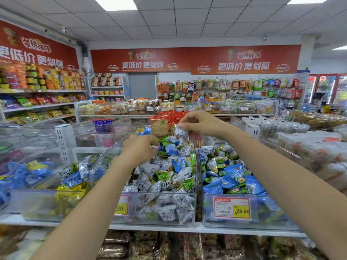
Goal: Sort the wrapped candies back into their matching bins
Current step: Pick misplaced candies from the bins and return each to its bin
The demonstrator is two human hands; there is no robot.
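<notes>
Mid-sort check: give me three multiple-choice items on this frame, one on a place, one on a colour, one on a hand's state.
1. Where is the right hand?
A. raised near the back of the divider between the middle bin and the right bin
B. under the shelf
C. inside the leftmost bin

2. Which wrapper colour dominates the right bin?
A. red
B. blue
C. purple

3. What is the right hand doing?
A. lying flat and empty
B. pinching a white-wrapped candy
C. gripping a price tag

Answers: 1 A, it is raised over the bins' far end; 2 B, its contents are mostly blue, with some green; 3 B, thumb and fingers close on the wrapper.
</notes>
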